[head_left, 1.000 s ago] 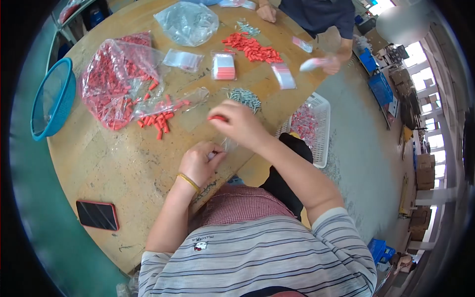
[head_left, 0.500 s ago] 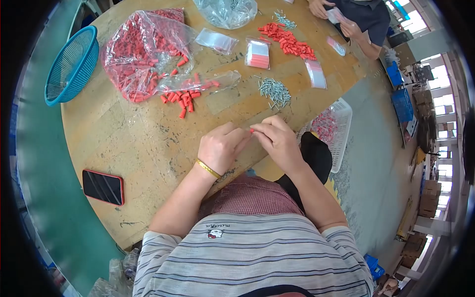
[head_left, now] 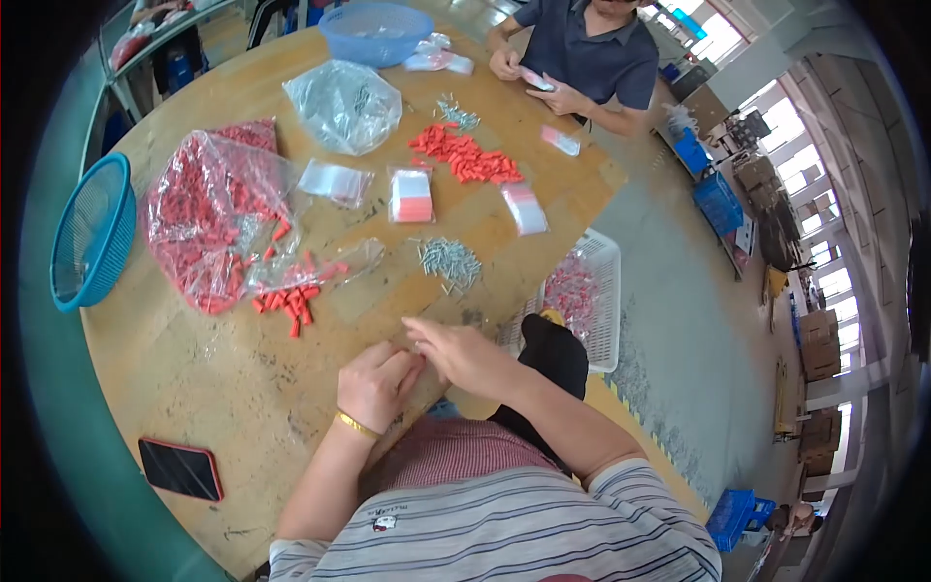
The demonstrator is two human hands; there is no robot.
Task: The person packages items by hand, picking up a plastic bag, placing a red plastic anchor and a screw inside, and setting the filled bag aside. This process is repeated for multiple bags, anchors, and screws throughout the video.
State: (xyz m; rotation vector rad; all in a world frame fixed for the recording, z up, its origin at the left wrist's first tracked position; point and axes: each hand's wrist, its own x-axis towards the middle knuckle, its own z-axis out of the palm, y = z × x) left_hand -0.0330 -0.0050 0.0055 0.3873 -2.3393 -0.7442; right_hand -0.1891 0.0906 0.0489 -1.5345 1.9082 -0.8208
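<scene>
Both hands meet near the table's front edge. My left hand [head_left: 376,385] has its fingers curled together; what they hold, if anything, is hidden. My right hand [head_left: 465,359] touches it from the right, index finger stretched out and the other fingers partly out of sight. Beyond them lies a pile of grey screws [head_left: 449,264]. Loose red plugs [head_left: 292,305] spill from a clear bag of red plugs [head_left: 208,209] at the left. Another heap of red plugs [head_left: 467,155] lies farther back, near small plastic bags [head_left: 411,196].
A phone [head_left: 180,469] lies at the table's left edge. Teal [head_left: 94,233] and blue [head_left: 376,35] baskets stand on the table [head_left: 262,388]. A white crate [head_left: 603,301] with packed bags is below the right edge. A co-worker [head_left: 601,58] sits across, holding a small bag.
The view has shifted, so the table's far side shows more. My right hand's index finger has stretched out over my left hand, and the red piece between the fingertips no longer shows.
</scene>
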